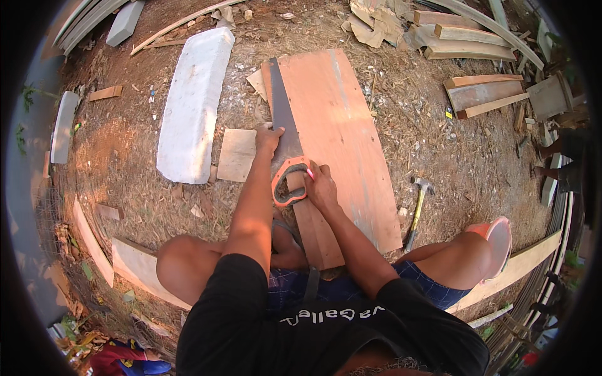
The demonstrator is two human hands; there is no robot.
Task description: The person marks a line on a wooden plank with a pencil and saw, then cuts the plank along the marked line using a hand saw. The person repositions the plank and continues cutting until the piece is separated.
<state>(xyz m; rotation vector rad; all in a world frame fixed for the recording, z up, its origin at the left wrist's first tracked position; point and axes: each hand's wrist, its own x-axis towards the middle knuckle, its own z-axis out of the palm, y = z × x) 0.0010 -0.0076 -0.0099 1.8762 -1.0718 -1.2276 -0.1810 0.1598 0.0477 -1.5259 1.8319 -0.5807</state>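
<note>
A handsaw (282,119) with a dark blade and an orange-and-black handle lies along the left side of a reddish plywood sheet (338,119). Its blade points away from me and the handle is nearest my body. My left hand (268,139) is closed on the left edge of the blade, fingers partly hidden. Beside the handle, my right hand (321,186) rests over the plywood with its fingers bent together. A small pink stick-like thing (310,173) shows at its fingertips; its kind is too small to make out.
A long white block (195,106) and a square board piece (236,155) lie left of the plywood. To its right is a hammer (419,210) with a yellow-and-black handle. A pinkish bucket (499,247) stands by my right knee. Timber lengths (470,47) are stacked at far right.
</note>
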